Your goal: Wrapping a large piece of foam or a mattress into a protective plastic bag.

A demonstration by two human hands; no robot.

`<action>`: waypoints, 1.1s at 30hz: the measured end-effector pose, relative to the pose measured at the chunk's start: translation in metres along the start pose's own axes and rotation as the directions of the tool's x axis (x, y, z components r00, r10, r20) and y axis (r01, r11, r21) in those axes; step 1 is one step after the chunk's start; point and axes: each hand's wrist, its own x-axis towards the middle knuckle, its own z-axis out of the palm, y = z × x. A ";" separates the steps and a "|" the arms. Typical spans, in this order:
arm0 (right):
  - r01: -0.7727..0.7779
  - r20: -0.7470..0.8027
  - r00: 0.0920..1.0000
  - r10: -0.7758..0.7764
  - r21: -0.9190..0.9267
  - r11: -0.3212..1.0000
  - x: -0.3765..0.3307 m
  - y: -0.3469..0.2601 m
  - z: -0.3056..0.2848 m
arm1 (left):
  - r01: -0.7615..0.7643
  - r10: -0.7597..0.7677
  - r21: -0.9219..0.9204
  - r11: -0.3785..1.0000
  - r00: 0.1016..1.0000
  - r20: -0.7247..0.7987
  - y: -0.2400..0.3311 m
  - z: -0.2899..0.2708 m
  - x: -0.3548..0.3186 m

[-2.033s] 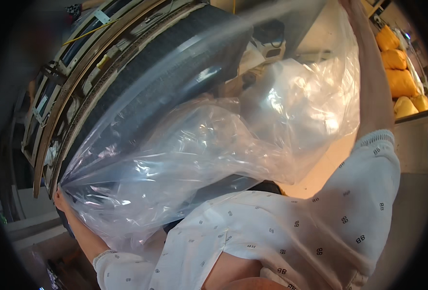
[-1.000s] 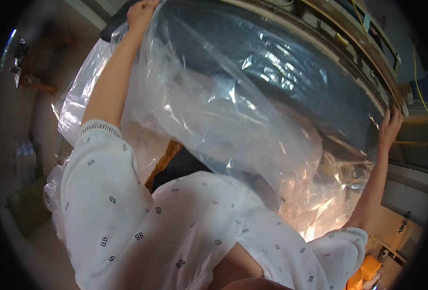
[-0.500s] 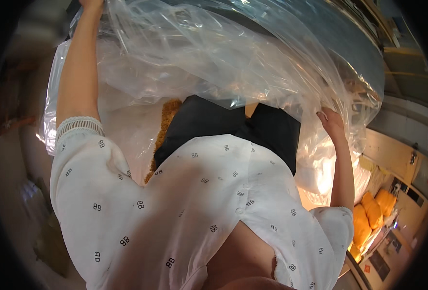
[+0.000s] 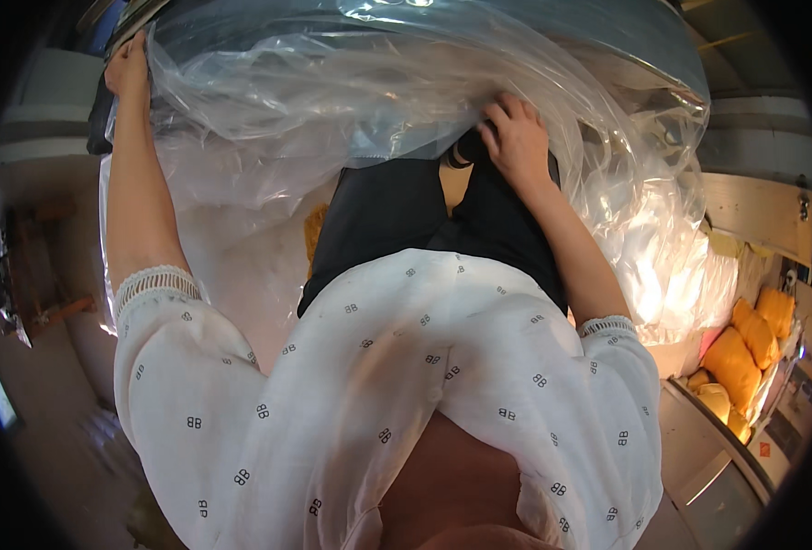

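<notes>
Drawing a clear plastic bag [image 4: 397, 101] over a large dark bulky object [image 4: 516, 27].
Head view: left hand [image 4: 129, 69] clamped on the bag's far-left edge, right hand [image 4: 516, 137] pressed on gathered film at centre, grip closure indiscernible; upper part covered, lower film bunched, unspread.

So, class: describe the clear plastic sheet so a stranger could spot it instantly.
Look along the top, above the person's white patterned top. The clear plastic sheet billows there, gripped by the left hand and right hand. Unlike anything nearby, it is see-through, glossy and crinkled.
</notes>
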 end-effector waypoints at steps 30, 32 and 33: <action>0.232 0.051 0.948 0.316 0.569 -0.789 0.082 0.148 -0.195 | -0.129 0.143 -0.135 0.982 0.985 0.098 0.003 -0.008 -0.006; 0.329 0.062 0.754 0.654 0.826 -0.458 0.055 0.158 -0.169 | -0.071 0.080 -0.113 0.991 0.994 0.077 -0.023 -0.010 0.002; 0.199 0.075 0.763 0.642 0.918 -0.344 0.034 0.149 -0.155 | -0.032 0.049 -0.171 0.985 0.994 0.096 -0.045 -0.013 0.008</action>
